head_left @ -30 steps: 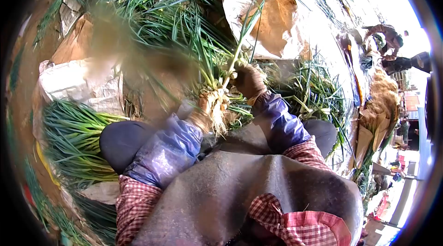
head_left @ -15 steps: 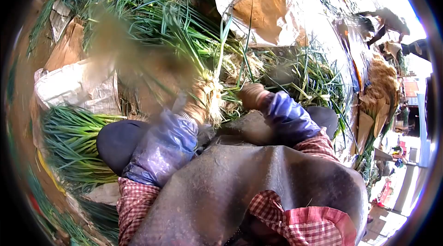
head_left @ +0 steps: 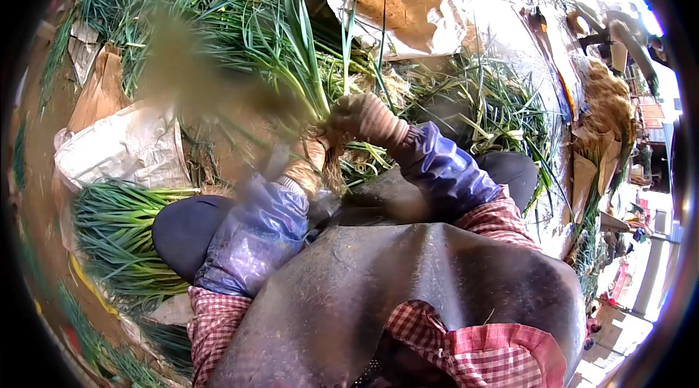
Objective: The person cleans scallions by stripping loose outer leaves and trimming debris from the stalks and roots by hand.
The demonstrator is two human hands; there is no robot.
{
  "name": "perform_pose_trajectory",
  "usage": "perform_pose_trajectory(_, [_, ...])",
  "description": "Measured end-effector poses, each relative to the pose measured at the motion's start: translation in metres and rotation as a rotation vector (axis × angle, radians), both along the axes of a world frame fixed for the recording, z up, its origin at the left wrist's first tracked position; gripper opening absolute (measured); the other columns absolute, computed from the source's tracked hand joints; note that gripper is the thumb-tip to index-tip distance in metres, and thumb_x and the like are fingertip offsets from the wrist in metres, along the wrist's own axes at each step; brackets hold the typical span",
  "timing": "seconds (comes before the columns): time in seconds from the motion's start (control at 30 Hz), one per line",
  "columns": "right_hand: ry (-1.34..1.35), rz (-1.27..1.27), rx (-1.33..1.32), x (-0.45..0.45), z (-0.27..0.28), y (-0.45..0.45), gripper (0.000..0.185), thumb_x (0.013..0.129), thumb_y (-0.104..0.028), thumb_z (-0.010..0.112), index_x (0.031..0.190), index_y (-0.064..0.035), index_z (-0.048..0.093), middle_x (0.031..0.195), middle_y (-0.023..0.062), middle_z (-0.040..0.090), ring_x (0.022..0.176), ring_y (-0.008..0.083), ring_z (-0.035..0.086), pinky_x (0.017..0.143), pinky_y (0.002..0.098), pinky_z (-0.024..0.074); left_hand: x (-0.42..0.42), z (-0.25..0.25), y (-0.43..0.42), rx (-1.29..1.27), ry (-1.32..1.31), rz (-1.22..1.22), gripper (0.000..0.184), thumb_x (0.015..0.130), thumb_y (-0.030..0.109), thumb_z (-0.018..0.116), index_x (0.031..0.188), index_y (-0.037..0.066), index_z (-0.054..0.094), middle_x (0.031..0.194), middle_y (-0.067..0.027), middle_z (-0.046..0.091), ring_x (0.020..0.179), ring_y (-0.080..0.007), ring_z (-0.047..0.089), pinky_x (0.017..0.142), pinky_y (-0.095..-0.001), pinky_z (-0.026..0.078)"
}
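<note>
My left hand, in a brownish glove, is closed round the root end of a small bunch of green onions. The leaves of the bunch point up and away from me, and its pale roots hang beside the glove. My right hand, gloved too, is closed against the bunch at its lower stems, touching or almost touching my left hand. Its fingertips are hidden, so what it pinches cannot be made out. A blurred brown smudge covers part of the view left of the hands.
A large heap of green onions lies beyond my hands. A neat bundle sits by my left knee, trimmed leaves lie at right. Torn sacking and a white sack lie around. Another person bends at far right.
My right hand has moved left from beside the bunch onto its lower stems, covering roots that showed before. My left hand keeps its hold. The other person at far right has shifted.
</note>
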State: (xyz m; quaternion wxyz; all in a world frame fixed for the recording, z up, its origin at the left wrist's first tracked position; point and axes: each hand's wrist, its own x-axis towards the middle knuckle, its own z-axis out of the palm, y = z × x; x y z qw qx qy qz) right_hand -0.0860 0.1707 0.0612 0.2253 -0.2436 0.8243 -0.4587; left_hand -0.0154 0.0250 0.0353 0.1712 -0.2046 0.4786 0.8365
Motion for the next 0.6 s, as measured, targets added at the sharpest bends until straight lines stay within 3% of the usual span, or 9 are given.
perform_pose_trajectory(0.13, [-0.121, 0.007, -0.131, 0.001, 0.024, 0.012, 0.016, 0.083, -0.016, 0.063, 0.094, -0.0059, 0.067, 0.075, 0.0031, 0.061, 0.068, 0.0115, 0.056, 0.058, 0.0249, 0.0453, 0.003, 0.007, 0.012, 0.291, 0.061, 0.055, 0.009, 0.085, 0.001, 0.058, 0.093, 0.001, 0.061, 0.083, -0.0056, 0.064, 0.071, -0.0150, 0.062, 0.062, -0.0272, 0.054])
perform_pose_trajectory(0.2, [-0.185, -0.015, -0.101, 0.004, 0.036, 0.014, 0.016, 0.082, -0.015, 0.064, 0.091, -0.0028, 0.067, 0.071, 0.0021, 0.062, 0.067, 0.0081, 0.054, 0.058, 0.0238, 0.0438, 0.001, 0.002, 0.009, -0.015, 0.175, -0.030, 0.008, 0.084, -0.001, 0.058, 0.092, 0.000, 0.060, 0.084, -0.0058, 0.064, 0.071, -0.0157, 0.062, 0.063, -0.0274, 0.055])
perform_pose_trajectory(0.27, [-0.080, 0.109, -0.130, 0.003, 0.033, 0.019, 0.012, 0.083, -0.012, 0.059, 0.090, -0.0028, 0.064, 0.082, 0.0084, 0.063, 0.068, 0.0188, 0.060, 0.062, 0.0291, 0.0493, 0.006, 0.001, 0.011, 0.035, 0.151, -0.014, 0.010, 0.084, -0.001, 0.059, 0.094, 0.000, 0.060, 0.083, -0.0057, 0.064, 0.071, -0.0151, 0.062, 0.063, -0.0271, 0.055])
perform_pose_trajectory(0.33, [0.725, 0.419, -0.217, -0.010, 0.011, 0.021, 0.016, 0.081, -0.019, 0.066, 0.085, -0.0037, 0.064, 0.068, 0.0012, 0.059, 0.066, 0.0095, 0.056, 0.056, 0.0256, 0.0457, 0.006, 0.001, 0.010, -0.018, 0.240, 0.003, 0.011, 0.086, 0.004, 0.058, 0.096, 0.000, 0.061, 0.082, -0.0064, 0.063, 0.071, -0.0155, 0.062, 0.062, -0.0271, 0.055])
perform_pose_trajectory(0.37, [0.193, 0.337, -0.222, -0.003, 0.034, 0.020, 0.016, 0.082, -0.019, 0.065, 0.084, -0.0042, 0.063, 0.071, 0.0024, 0.059, 0.068, 0.0106, 0.057, 0.057, 0.0266, 0.0466, 0.004, -0.004, 0.004, -0.541, 0.436, -0.081, 0.016, 0.090, 0.008, 0.050, 0.100, 0.001, 0.061, 0.081, -0.0060, 0.062, 0.067, -0.0161, 0.059, 0.059, -0.0285, 0.053])
perform_pose_trajectory(0.4, [0.042, 0.358, -0.187, -0.002, 0.041, 0.021, 0.016, 0.084, -0.020, 0.064, 0.084, -0.0047, 0.063, 0.071, 0.0026, 0.060, 0.064, 0.0102, 0.057, 0.055, 0.0255, 0.0469, -0.002, -0.015, -0.003, -0.541, 0.432, -0.077, 0.016, 0.090, 0.008, 0.050, 0.100, 0.001, 0.061, 0.081, -0.0060, 0.062, 0.067, -0.0161, 0.059, 0.059, -0.0285, 0.053])
perform_pose_trajectory(0.47, [-0.247, 0.367, -0.093, 0.002, 0.054, 0.021, 0.016, 0.086, -0.022, 0.061, 0.086, -0.0058, 0.064, 0.071, 0.0030, 0.062, 0.057, 0.0094, 0.057, 0.050, 0.0234, 0.0476, -0.009, -0.035, -0.013, 0.308, -0.126, 0.126, 0.022, 0.089, 0.019, 0.051, 0.098, 0.000, 0.058, 0.077, -0.0092, 0.058, 0.062, -0.0188, 0.055, 0.056, -0.0340, 0.052])
perform_pose_trajectory(0.57, [-0.567, 0.169, 0.003, -0.022, 0.057, 0.031, 0.022, 0.086, -0.019, 0.062, 0.102, -0.0054, 0.063, 0.078, 0.0050, 0.065, 0.060, 0.0099, 0.060, 0.051, 0.0234, 0.0503, -0.002, 0.038, -0.014, 0.530, -0.402, 0.207, 0.021, 0.088, 0.024, 0.054, 0.095, 0.004, 0.056, 0.071, -0.0030, 0.056, 0.055, -0.0178, 0.054, 0.055, -0.0356, 0.051])
perform_pose_trajectory(0.6, [-0.568, 0.091, -0.053, -0.033, 0.039, 0.038, 0.023, 0.085, -0.017, 0.062, 0.104, -0.0033, 0.062, 0.079, 0.0050, 0.066, 0.059, 0.0102, 0.060, 0.049, 0.0233, 0.0497, -0.001, 0.006, -0.018, 0.590, -0.190, 0.127, 0.021, 0.088, 0.023, 0.055, 0.095, 0.003, 0.056, 0.069, -0.0023, 0.056, 0.051, -0.0168, 0.053, 0.055, -0.0360, 0.051])
